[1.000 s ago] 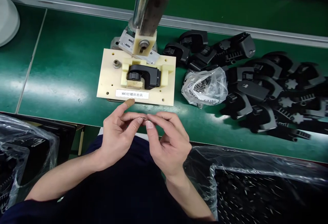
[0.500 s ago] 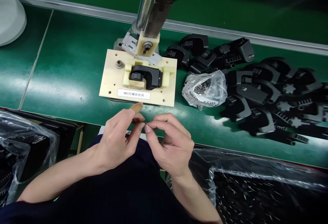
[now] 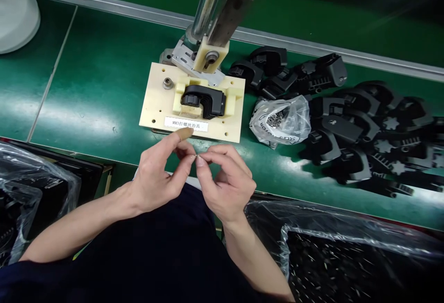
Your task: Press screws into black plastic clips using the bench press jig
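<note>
My left hand (image 3: 161, 171) and my right hand (image 3: 227, 182) meet fingertip to fingertip in front of the bench. Between their thumbs and forefingers is a tiny metal screw (image 3: 196, 156), mostly hidden by the fingers. A tan finger cot or bandage covers one left fingertip, held out near the fixture's label. Just beyond my hands lies the cream fixture plate (image 3: 152, 104), with a curved black plastic part (image 3: 217, 102) seated in its yellow nest. To the right, a clear plastic bag (image 3: 298, 118) stands open with many small screws (image 3: 275, 119) inside.
Above the fixture hangs a press arm (image 3: 231, 21) with a cream block (image 3: 211, 58) at its end. Black plastic parts (image 3: 342, 127) are piled at right. Plastic-lined bins (image 3: 312, 219) sit below the bench edge on both sides. A white round object (image 3: 17, 14) stands far left.
Both hands have shifted slightly up the picture, still pinched together. The camera view has moved a little, so the fixture appears further right. The black part remains in its nest.
</note>
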Tool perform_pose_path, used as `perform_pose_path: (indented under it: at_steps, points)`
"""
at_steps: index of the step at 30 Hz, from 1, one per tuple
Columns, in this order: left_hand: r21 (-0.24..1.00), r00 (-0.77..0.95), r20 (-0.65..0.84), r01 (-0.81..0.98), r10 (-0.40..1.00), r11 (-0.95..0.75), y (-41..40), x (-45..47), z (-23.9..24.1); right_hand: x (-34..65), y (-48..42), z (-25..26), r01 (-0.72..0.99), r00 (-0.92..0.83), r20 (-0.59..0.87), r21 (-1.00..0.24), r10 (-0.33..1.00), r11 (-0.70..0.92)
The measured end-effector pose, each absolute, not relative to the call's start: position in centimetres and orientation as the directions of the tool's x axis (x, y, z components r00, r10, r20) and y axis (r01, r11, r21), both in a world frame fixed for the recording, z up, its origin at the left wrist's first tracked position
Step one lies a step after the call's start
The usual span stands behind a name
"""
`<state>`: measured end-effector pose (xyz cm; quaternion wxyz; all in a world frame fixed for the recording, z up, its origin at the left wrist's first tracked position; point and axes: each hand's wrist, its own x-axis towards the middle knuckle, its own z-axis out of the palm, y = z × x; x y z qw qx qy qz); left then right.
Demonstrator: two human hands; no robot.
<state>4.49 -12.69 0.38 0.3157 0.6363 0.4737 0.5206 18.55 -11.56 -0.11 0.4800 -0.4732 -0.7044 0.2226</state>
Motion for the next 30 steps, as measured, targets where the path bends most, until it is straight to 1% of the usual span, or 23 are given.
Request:
perform_pose_path:
  at_steps: [2, 4, 6, 9, 12, 16, 18, 20, 26, 28, 30]
  points:
    - [0.889, -0.03, 0.394, 0.264, 0.918, -0.373, -11.5, 3.8, 0.5, 18.0, -10.0, -0.5, 0.491, -0.045, 0.571, -0.702, 0.82, 0.515]
    - [0.86, -0.075, 0.46, 0.287, 0.885, -0.423, -9.6, 2.9, 0.4, 17.3, -8.0, -0.9, 0.558, 0.005, 0.678, -0.612, 0.735, 0.561]
    - [0.813, -0.097, 0.538, 0.32, 0.837, -0.486, -7.1, 2.1, 0.0, 16.6, -5.7, -1.3, 0.611, 0.031, 0.726, -0.558, 0.687, 0.562]
    - [0.742, -0.044, 0.619, 0.359, 0.784, -0.565, -3.2, 1.1, -1.1, 15.4, -3.1, -2.1, 0.649, 0.014, 0.714, -0.539, 0.7, 0.537]
    - [0.7, 0.056, 0.635, 0.38, 0.771, -0.604, -0.4, 0.9, -2.3, 14.6, -1.8, -2.6, 0.656, -0.001, 0.712, -0.529, 0.702, 0.539]
    - [0.663, 0.144, 0.65, 0.371, 0.746, -0.65, 1.3, 1.1, -3.2, 14.0, -1.4, -2.6, 0.658, 0.062, 0.745, -0.53, 0.664, 0.534]
    - [0.656, 0.158, 0.663, 0.35, 0.732, -0.669, 1.6, 1.2, -3.4, 13.8, -1.2, -2.4, 0.659, 0.093, 0.756, -0.535, 0.649, 0.529]
    - [0.653, 0.163, 0.669, 0.337, 0.726, -0.678, 1.8, 1.2, -3.5, 13.6, -1.2, -2.4, 0.658, 0.112, 0.743, -0.553, 0.66, 0.51]
    - [0.631, 0.172, 0.692, 0.328, 0.701, -0.703, 2.3, 1.1, -3.5, 13.8, -1.2, -2.7, 0.643, 0.113, 0.62, -0.641, 0.776, 0.419]
    - [0.617, 0.177, 0.702, 0.333, 0.69, -0.713, 2.4, 1.1, -3.5, 14.0, -1.3, -2.6, 0.627, 0.095, 0.61, -0.65, 0.787, 0.428]
    - [0.61, 0.182, 0.703, 0.341, 0.687, -0.715, 2.4, 1.0, -3.5, 14.3, -1.3, -2.5, 0.611, 0.082, 0.63, -0.644, 0.773, 0.46]
